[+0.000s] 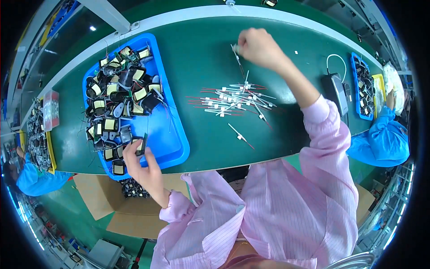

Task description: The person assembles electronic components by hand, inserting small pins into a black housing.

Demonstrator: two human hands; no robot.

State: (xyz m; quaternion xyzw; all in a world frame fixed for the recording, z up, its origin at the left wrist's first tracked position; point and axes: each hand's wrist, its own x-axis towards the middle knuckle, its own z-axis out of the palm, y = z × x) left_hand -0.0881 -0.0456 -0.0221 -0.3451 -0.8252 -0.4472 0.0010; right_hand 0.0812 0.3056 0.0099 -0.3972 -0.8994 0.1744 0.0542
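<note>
The tray is blue, tabletop green, wires red and white, shirt striped pink.

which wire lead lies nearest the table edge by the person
The single white-and-red wire lead lying alone on the green table, between the main pile of leads and that edge; the others are farther from it.

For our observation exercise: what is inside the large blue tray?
Black parts, many with cream pads, are heaped in the tray, mostly leftward. Whatever lies beneath them or behind the left hand is hidden.
</note>
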